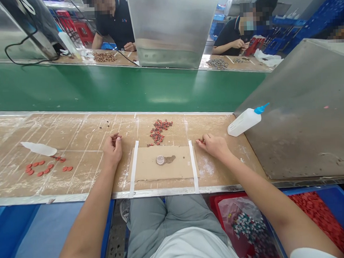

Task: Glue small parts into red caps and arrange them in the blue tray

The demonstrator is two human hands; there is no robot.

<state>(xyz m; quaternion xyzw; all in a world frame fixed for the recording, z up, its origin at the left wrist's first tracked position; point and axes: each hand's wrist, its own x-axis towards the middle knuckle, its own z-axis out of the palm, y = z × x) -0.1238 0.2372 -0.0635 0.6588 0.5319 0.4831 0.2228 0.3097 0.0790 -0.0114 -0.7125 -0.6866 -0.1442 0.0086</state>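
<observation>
On the far side, a green conveyor belt [103, 88] spans our view, with two co-workers [114, 25] seated at a bench beyond it.

On our bench, from left to right, we list:

- **Flat red discs [39, 167]:** a loose scatter, well left of the left hand, below a flattened piece of white plastic [38, 148].
- **Left hand [113, 149]:** closed narrow, fingers curled and fingertips bunched. We cannot tell what, if anything, they hold.
- **Heap of small red-and-metal parts [160, 131]:** lying between the hands, nearer the right, just above the pad.
- **Cardboard pad [160, 163]:** held between two white tape strips [134, 170], with a small round clear cap [160, 160] beside a brown smear.
- **Right hand [213, 146]:** narrow, its fingertips [199, 141] at a few small red parts [201, 141] just right of the tape. We cannot tell whether they are gripped.
- **White glue bottle with blue nozzle [244, 121]:** lying on its side near the right hand, beside a steel panel [301, 109].

Below the bench edge, we count a red tray [224, 213] holding a plastic bag of parts [249, 228], then a blue crate [332, 202] heaped with red discs.
</observation>
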